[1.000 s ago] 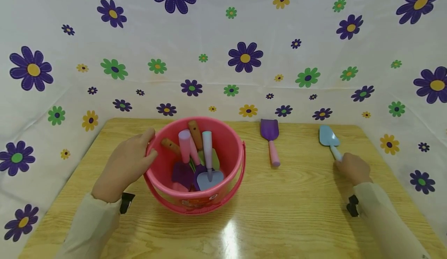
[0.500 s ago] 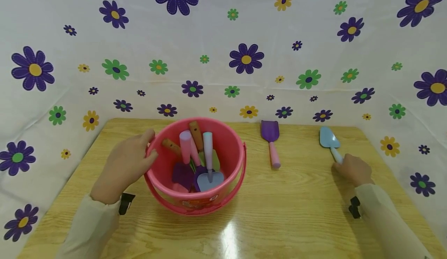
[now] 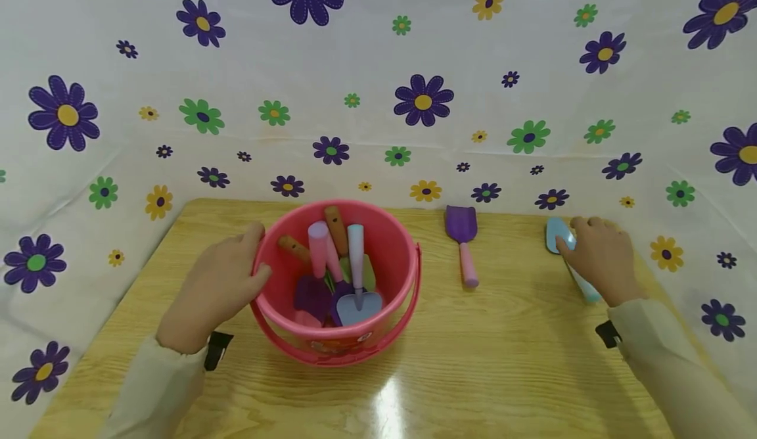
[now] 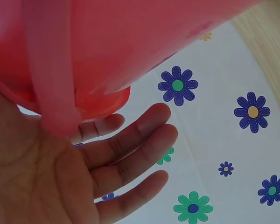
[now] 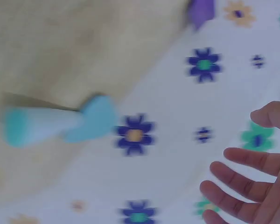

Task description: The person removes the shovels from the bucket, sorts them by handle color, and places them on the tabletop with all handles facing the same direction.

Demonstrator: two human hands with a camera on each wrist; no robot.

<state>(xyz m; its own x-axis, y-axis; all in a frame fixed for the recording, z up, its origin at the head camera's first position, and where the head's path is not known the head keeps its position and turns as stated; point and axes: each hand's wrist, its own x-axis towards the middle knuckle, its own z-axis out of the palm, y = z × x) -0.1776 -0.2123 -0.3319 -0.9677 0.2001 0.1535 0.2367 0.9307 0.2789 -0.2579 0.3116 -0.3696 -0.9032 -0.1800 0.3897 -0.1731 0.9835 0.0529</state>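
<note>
Pink bucket (image 3: 390, 248): head view, left of centre; left hand (image 3: 213, 281) touching rim, fingers loose.
Blue trowel (image 3: 554, 235): head view, right, on table (image 3: 503, 347); right hand (image 3: 606, 258) above it, relaxed.
Left fingers (image 4: 135, 161): left wrist, lower centre, extended beside bucket.
Right fingers (image 5: 245, 184): right wrist, lower right, spread; trowel mid-left, apart.

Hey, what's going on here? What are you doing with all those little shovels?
A person's left hand rests on the rim of a pink bucket, which has several small tools in it. Their right hand is open above a light blue shovel and isn't holding it. That shovel lies on the table, and a purple shovel with a pink handle lies between it and the bucket.
</note>
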